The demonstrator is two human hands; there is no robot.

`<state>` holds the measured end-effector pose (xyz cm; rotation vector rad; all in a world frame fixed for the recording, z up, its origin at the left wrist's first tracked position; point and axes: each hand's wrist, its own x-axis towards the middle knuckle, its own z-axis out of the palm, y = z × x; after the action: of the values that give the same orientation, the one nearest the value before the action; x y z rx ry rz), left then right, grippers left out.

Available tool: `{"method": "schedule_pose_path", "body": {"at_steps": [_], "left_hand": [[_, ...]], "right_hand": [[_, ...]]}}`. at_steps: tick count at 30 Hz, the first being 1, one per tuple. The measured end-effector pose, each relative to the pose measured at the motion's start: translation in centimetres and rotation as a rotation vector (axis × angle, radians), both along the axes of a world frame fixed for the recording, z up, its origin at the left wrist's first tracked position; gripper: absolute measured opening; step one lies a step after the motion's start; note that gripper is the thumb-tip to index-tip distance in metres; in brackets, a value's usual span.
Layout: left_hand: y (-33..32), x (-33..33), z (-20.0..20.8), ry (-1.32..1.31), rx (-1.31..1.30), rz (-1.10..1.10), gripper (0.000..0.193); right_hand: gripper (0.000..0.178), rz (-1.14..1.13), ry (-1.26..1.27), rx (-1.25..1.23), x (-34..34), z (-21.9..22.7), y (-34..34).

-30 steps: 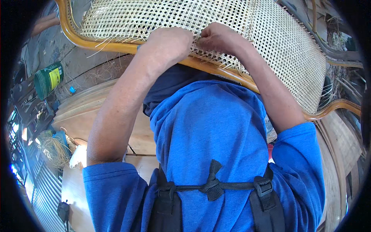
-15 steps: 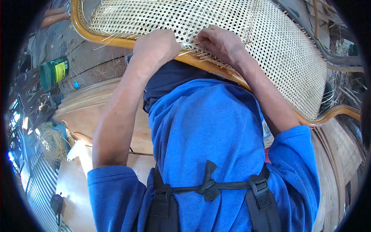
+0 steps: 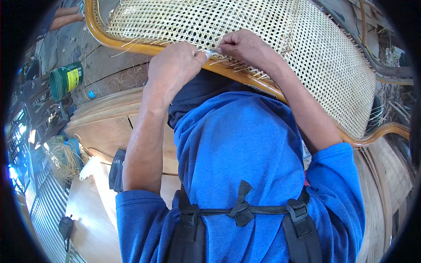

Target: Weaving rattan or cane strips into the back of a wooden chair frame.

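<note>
Wooden boards [image 3: 103,125] and a corrugated sheet [image 3: 41,206] surround the position, with scattered fibres on the plank floor [image 3: 105,70] behind. At left sit a green bucket [image 3: 66,81], a small blue scrap [image 3: 91,94] and a tangle of pale strands [image 3: 62,158]; a second person's legs [image 3: 66,21] show at upper left.

Subject under inspection: a woven cane panel [image 3: 329,65] in a curved wooden frame [image 3: 103,37], lying across the top of the view, its near edge just beyond the worker's blue shirt [image 3: 239,140]. That closeness presumably lets both forearms reach the edge without stretching.

Left hand [image 3: 174,63] is above the near rail, thumb and fingertips together; its grip appears closed on a small pale piece [image 3: 211,51], whose kind I cannot determine. Right hand [image 3: 252,47] lies over the weave, fingers curled, tips just beside the left's. Whether that grip is clamped on a strand, I cannot tell — the fingers hide it. In my judgement, the two are brought together so that one narrow spot is controlled from both sides.

Condition of the panel: straw-coloured, open mesh, regular over the right portion; loose strand ends [image 3: 237,65] project over the near rail — uneven in length and direction. The frame is honey-brown and glossy, with no break noted in the visible stretch.
</note>
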<state>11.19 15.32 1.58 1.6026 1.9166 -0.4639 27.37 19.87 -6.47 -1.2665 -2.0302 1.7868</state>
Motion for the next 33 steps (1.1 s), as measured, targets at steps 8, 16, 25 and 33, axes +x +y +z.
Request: {"method": "schedule_pose_path", "body": {"at_steps": [8, 16, 25, 33], "left_hand": [[0.2, -1.1, -2.7, -0.049, 0.13, -0.162, 0.03], [3.5, 0.6, -0.7, 0.105, 0.145, -0.619, 0.018], [5.5, 3.3, -0.2, 0.193, -0.026, -0.837, 0.019], [5.5, 3.5, -0.2, 0.198, -0.126, -0.788, 0.02]], "right_hand": [[0.027, 0.124, -0.365, 0.295, 0.2, 0.0, -1.5], [0.028, 0.04, -0.242, 0.445, 0.8, -1.6, -1.8], [0.026, 0.009, -0.06, 0.351, 1.1, -2.9, -1.4], [0.022, -0.018, -0.044, 0.324, 1.1, -2.9, -1.8]]}}
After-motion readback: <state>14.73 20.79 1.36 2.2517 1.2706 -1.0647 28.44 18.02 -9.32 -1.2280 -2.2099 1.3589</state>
